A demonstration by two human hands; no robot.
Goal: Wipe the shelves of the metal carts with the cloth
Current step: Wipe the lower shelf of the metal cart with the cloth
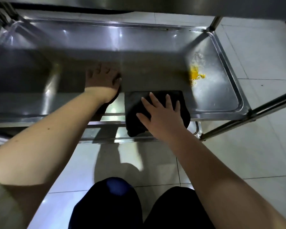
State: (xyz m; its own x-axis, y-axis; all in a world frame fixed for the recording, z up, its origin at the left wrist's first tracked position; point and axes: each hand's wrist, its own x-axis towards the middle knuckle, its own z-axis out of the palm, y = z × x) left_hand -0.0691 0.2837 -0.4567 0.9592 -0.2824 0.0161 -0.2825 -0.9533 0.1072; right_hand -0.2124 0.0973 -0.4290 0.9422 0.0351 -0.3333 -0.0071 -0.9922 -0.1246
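Knees in dark trousers [120,205] sit low in the frame. Above them, the right hand [162,113] lies flat with fingers spread on the black cloth [134,104], at the near edge of the metal cart shelf [228,63]. The left hand [102,80] rests open on the shelf and holds nothing. Yellow crumbs [195,75] lie up and right of the cloth — nearer the right hand — so the wipe likely goes that way.

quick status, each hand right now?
Left hand: open, fingers spread, resting on the cart shelf.
Right hand: open, fingers spread, pressing flat on the black cloth.
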